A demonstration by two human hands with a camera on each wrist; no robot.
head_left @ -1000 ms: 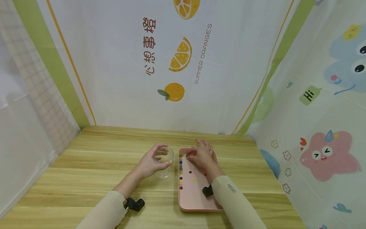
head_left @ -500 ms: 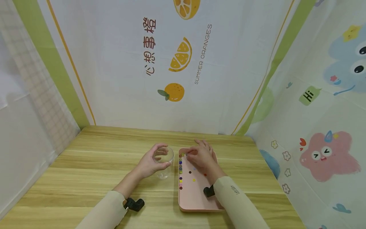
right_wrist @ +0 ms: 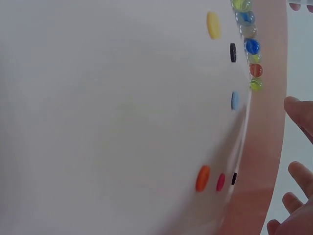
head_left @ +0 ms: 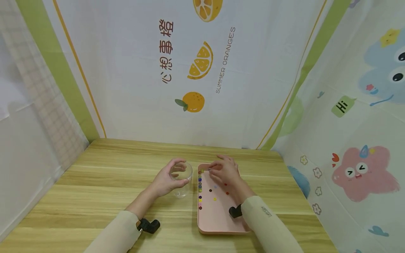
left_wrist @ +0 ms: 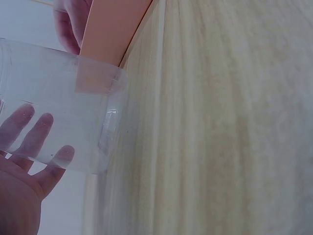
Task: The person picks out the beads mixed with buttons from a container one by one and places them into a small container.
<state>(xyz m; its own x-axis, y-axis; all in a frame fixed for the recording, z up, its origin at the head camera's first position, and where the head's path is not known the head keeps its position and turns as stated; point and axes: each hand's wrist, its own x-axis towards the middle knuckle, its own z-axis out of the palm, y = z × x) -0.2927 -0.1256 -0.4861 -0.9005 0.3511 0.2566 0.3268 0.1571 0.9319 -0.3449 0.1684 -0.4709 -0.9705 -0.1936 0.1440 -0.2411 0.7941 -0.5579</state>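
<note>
My left hand point(head_left: 164, 181) grips a clear plastic cup point(head_left: 181, 192) just left of a pink tray point(head_left: 218, 221); three of its fingers show through the wall of the cup in the left wrist view. Over the tray's far end, my right hand point(head_left: 228, 173) has its thumb and index finger together, the other fingers stretched out. A small round bluish-grey thing point(head_left: 209, 169) shows at those fingertips; its kind I cannot tell. Glass marbles point(right_wrist: 252, 46) stand in a row along the tray's left wall, with yellow, black, light blue point(right_wrist: 235, 100), orange and red discs spread over the floor.
Several more small coloured discs point(head_left: 200, 200) line the nearer part of the left wall. The wooden table point(head_left: 126, 168) reaches back to a hanging cloth point(head_left: 139, 105) printed with oranges. A cartoon-printed cloth point(head_left: 341, 133) hangs on the right.
My right hand has drawn slightly right and back from the tray's far left corner, the small thing at its fingertips moving along. A red disc now shows beside the wrist. The left hand stays put.
</note>
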